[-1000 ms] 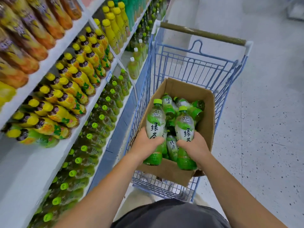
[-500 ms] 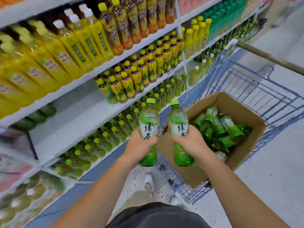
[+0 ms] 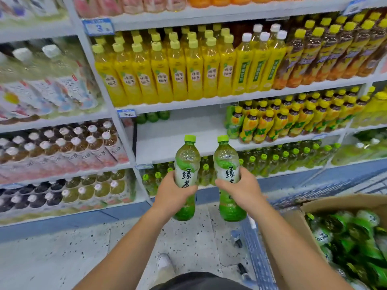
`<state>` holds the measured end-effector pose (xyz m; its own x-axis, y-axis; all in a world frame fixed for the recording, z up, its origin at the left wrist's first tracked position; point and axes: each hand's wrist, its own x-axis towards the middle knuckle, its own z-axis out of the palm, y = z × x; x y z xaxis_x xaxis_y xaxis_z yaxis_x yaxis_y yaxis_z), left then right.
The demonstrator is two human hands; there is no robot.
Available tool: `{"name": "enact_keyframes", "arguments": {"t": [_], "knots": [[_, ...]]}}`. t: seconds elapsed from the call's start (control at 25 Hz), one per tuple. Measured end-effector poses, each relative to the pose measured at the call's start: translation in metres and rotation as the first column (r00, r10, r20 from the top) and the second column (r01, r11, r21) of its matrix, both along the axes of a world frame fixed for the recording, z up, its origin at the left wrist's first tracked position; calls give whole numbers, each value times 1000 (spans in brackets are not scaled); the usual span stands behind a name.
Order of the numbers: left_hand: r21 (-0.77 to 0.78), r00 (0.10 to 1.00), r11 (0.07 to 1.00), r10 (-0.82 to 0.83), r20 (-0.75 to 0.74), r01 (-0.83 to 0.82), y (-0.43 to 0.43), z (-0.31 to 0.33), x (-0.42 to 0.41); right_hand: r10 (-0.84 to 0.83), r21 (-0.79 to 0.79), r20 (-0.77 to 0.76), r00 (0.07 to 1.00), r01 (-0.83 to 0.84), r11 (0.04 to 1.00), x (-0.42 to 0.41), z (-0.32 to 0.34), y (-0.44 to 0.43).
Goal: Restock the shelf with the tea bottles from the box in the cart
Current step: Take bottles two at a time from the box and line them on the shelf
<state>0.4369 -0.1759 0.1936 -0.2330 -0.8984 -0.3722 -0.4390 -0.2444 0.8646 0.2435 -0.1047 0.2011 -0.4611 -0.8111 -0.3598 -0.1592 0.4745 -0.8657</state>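
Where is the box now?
Head view, lower right: the box sits in the cart, right of the right hand, with green bottles inside.

Tall yellow bottles (image 3: 161, 76) with yellow caps stand in a far row, darker brown bottles (image 3: 326, 57) to their right, white-capped wrapped packs (image 3: 62, 147) on the left, a blue price tag (image 3: 98, 27) above, and speckled floor (image 3: 62, 254) near.

two upright green-capped plastic tea bottles are gripped, one (image 3: 187, 170) in the left hand (image 3: 174, 192), one (image 3: 227, 168) in the right hand (image 3: 240, 190), before a partly bare white shelf (image 3: 167, 141); a brown cardboard box (image 3: 335, 203) of bottles is seen at right.
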Motion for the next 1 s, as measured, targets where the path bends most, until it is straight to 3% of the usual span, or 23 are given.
{"name": "enact_keyframes", "arguments": {"t": [0.24,0.48,0.76,1.0], "knots": [[29,997,1000,5,81,-7,-69,-44,74,29,68,-48,998,-25,997,68,-36,-84],[73,989,997,-48,141,38,-144,-94,81,21,96,-73,997,-14,995,83,-85,-163],[-95,994,994,54,91,-45,-235,-171,27,44,17,-158,986,-42,999,28,-162,-252],[-295,989,949,133,70,-107,-295,-214,-15,76,-134,-357,931,-132,982,-18,-192,-317]]}}
